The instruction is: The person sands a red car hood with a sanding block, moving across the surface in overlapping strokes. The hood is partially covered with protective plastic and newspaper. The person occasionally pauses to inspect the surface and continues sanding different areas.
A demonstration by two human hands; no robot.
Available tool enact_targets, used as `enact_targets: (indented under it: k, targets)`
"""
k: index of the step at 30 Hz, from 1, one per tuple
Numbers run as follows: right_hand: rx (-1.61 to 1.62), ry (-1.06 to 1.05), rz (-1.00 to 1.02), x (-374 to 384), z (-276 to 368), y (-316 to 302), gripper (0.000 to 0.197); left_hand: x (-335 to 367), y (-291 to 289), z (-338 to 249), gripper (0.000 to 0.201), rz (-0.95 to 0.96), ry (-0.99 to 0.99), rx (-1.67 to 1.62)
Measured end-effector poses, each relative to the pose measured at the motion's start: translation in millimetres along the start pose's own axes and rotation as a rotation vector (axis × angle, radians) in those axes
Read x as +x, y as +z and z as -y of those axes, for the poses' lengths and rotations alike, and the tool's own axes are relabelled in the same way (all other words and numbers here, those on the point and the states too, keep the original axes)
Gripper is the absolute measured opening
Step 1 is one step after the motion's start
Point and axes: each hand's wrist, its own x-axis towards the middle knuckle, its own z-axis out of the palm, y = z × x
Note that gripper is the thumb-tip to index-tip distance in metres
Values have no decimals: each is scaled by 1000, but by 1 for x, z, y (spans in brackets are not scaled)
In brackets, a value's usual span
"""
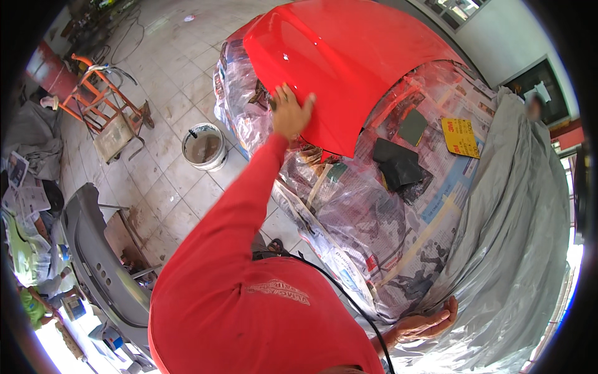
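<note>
A glossy red car body panel [336, 56] curves across the top of the view. My left hand [291, 113] lies palm down on its near left edge, fingers spread and thumb out to the right, with nothing visible in its grasp. Low on the right, my right hand [427, 322] hangs by the grey cover sheet [498, 249], its fingers loosely bent and no object in them. Newspaper and clear plastic masking [367, 212] wraps the car below the panel. On it lie a folded black sheet [398, 163], a grey-green sheet [412, 127] and a yellow-backed sandpaper sheet [460, 137].
A white bucket [204, 147] of murky liquid stands on the tiled floor left of the car. Farther left are an orange-framed chair [103, 103] and a red drum [56, 71]. A grey bumper [99, 262] stands at lower left. A black cable [349, 293] crosses my torso.
</note>
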Motion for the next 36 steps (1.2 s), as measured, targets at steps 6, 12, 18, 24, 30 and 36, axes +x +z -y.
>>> enact_targets:
  k: [6,12,18,24,30,36]
  targets:
    - [-85,0,-26,0,4,1,51,2,14,-4,114,52,-40,142]
    - [-175,58,-44,2,3,1,53,84,0,42,111,-14,-106,40]
    - [-267,59,-99,7,-4,5,49,56,-5,31,110,33,-81,69]
    - [-249,1,-131,7,-15,8,46,91,-9,38,107,-4,-137,31]
    - [-397,-56,-171,8,-21,7,47,84,-27,51,106,99,-104,-8]
    - [-438,-36,-188,6,0,9,45,57,-26,41,107,233,-61,102]
